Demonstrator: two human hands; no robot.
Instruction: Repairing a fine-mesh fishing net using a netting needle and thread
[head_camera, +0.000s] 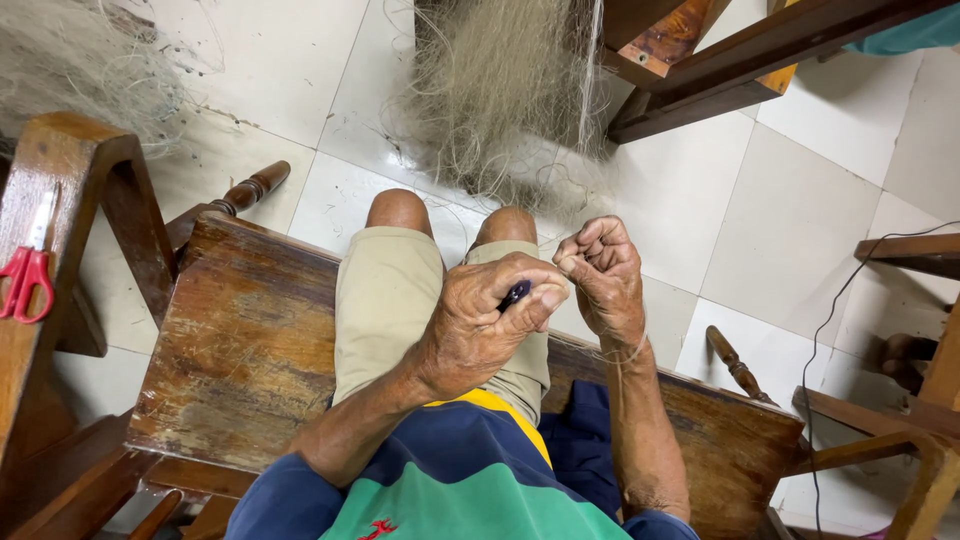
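Left hand (480, 325): fingers closed on small dark netting needle (515, 293)
Right hand (603, 272): fingers pinched shut on pale fine fishing net (500, 90)
Advice: keep line taut

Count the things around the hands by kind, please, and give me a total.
Hands: 2, left hand and right hand
Dark tool in the left hand: 1
Fishing net heaps: 2, and
Red scissors: 1
Wooden bench: 1
Total: 7
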